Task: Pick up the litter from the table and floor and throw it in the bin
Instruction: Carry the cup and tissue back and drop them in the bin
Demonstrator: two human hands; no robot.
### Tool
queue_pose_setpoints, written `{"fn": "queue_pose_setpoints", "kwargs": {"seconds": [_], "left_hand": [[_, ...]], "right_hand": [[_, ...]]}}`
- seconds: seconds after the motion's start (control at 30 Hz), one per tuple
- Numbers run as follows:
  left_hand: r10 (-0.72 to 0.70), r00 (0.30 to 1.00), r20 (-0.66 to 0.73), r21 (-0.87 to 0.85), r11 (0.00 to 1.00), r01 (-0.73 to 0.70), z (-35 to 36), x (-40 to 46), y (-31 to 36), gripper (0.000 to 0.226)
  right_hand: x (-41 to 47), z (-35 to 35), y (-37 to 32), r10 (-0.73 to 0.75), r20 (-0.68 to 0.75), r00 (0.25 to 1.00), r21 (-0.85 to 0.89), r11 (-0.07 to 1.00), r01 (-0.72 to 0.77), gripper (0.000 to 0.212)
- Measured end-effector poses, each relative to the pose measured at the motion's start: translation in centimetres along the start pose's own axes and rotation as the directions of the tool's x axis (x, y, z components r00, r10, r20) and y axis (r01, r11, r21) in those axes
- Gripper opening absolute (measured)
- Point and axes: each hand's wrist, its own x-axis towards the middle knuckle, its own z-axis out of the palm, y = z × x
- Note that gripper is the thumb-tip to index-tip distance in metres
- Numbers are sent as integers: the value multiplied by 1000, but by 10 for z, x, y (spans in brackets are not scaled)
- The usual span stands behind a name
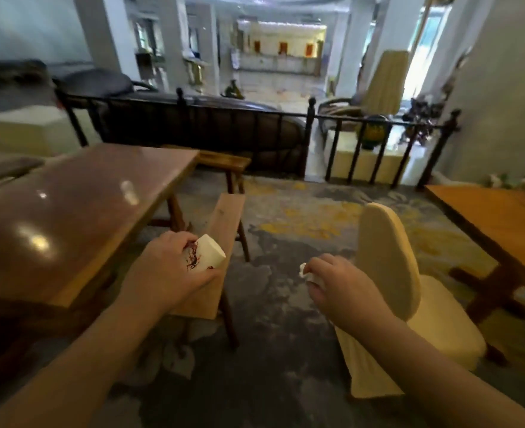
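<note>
My left hand (170, 267) grips a white paper cup (208, 253) with a dark red pattern, held over the near end of a wooden bench (224, 220). My right hand (332, 285) is closed around a crumpled white tissue (305, 271), of which only a small part shows past the fingers, above the carpet. No bin is in view. The brown table (78, 205) at the left shows only light reflections on its top. The picture is blurred by motion.
A cream-covered chair (387, 273) stands just right of my right hand. Another wooden table (496, 211) is at the far right. A black railing (316, 122) closes the far side. Patterned carpet (285, 242) runs between the bench and the chair.
</note>
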Motion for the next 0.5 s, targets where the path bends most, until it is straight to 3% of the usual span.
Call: {"fn": "queue_pose_setpoints", "kwargs": {"seconds": [0.27,0.5], "left_hand": [[-142,979,-145,125,979,160,-173,-47,-200,69],[-287,892,-349,178,914,364,-298,-94,-347,75]], "right_hand": [[118,22,-256,-309,-31,951,66,948,310,14],[192,45,-458,-519,-114,847,136,836,531,12]]}}
